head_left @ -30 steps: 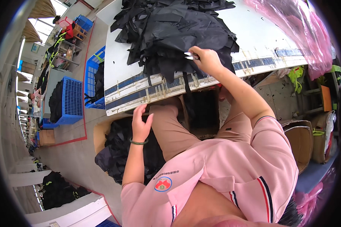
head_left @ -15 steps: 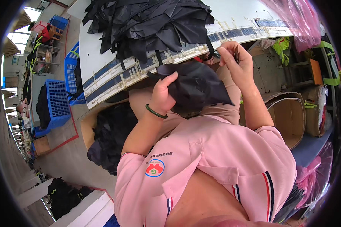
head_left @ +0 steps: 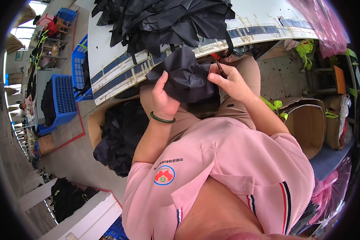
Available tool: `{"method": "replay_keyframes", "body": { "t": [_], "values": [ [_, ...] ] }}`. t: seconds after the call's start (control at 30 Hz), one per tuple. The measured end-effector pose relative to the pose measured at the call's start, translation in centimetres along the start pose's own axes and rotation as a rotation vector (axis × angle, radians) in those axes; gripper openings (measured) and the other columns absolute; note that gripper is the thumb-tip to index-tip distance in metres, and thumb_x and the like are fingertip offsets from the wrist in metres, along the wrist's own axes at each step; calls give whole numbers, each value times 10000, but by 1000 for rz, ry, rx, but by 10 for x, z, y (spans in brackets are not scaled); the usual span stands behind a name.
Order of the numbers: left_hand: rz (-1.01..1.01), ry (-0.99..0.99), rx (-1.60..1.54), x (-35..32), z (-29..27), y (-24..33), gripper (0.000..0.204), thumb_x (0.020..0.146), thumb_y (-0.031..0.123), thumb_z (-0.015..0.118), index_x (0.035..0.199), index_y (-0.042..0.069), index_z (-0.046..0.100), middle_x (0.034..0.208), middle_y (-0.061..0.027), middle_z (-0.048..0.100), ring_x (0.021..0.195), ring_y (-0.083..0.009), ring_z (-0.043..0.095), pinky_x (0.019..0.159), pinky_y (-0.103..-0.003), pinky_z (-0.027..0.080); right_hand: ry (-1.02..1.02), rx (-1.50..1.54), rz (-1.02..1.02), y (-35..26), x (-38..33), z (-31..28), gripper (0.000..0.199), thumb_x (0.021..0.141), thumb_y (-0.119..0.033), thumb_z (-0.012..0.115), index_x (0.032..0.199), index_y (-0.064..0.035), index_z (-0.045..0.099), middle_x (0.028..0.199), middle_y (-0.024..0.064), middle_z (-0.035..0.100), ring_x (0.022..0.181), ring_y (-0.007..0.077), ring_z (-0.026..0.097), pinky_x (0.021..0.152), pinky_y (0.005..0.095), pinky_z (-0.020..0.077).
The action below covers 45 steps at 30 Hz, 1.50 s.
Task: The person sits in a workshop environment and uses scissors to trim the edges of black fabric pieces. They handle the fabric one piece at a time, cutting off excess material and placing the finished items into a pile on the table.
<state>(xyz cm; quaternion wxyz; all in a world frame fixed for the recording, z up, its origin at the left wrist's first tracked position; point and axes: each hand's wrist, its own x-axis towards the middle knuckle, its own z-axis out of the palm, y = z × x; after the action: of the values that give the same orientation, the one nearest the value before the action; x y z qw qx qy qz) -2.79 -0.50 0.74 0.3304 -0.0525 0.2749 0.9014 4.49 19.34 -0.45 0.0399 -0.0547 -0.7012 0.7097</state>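
Over my tan trousers [head_left: 238, 115], I have a black cloth piece [head_left: 188, 82] raised between both hands, just short of the tabletop edge. To handle it well, I think I should draw it lightly taut from both sides, since it is thin and creased and would likely fold under a blade. I would also want the left thumb well away from any point, and the edge I am working on turned up where I can see it.

My left hand [head_left: 166, 98], above a green bangle [head_left: 162, 117], is partly closed on the cloth, thumb upright on the near face; its fingers are hidden behind. My right hand [head_left: 236, 85] comes in from the other side, elbow bent, with thumb and fingertips bunched at the cloth's right edge. It also holds a slim dark tool [head_left: 221, 71], apparently snips; I cannot tell whether the blades are apart.

Beyond is the white tabletop [head_left: 104, 50], its front edge banded and worn, bearing a heap of black pieces [head_left: 164, 24]. Farther off to my left stands a blue crate [head_left: 64, 100].
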Motion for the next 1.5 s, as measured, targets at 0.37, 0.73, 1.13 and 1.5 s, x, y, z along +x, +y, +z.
{"method": "replay_keyframes", "body": {
  "t": [0.37, 0.73, 1.13, 1.5],
  "values": [
    [465, 90, 333, -14, -29, 29, 275, 900, 75, 550, 1173, 51, 531, 1173, -86, 577, 1084, -189, 550, 955, -349, 427, 64, 1, -195, -15, 16, 3, 131, 804, -93, 729, 816, -24, 618, 675, -62, 500, 612, 29, 403, 565, 199, 359],
    [978, -396, 1692, -19, 42, 43, 441, 739, 202, 762, 1106, 48, 571, 1083, -100, 623, 1035, -266, 579, 1063, -486, 292, -13, -224, -343, -53, 15, 24, 163, 764, -83, 746, 813, 3, 616, 687, 48, 590, 598, 88, 481, 553, 242, 405],
    [224, -271, 1416, -14, 44, 46, 245, 736, 90, 774, 904, -1, 622, 846, 5, 617, 782, -52, 526, 718, -212, 445, 3, -368, -497, -65, 11, 19, 244, 749, -67, 741, 942, -13, 602, 894, 15, 611, 677, 123, 514, 606, 256, 417],
    [139, -468, 1261, -10, 10, 73, 140, 763, 52, 709, 878, -4, 653, 878, -9, 633, 791, -86, 571, 744, -223, 456, -346, -1, -316, -55, 17, 1, 105, 794, -70, 685, 809, -21, 593, 929, 66, 623, 719, 88, 515, 635, 241, 416]
  ]
}}
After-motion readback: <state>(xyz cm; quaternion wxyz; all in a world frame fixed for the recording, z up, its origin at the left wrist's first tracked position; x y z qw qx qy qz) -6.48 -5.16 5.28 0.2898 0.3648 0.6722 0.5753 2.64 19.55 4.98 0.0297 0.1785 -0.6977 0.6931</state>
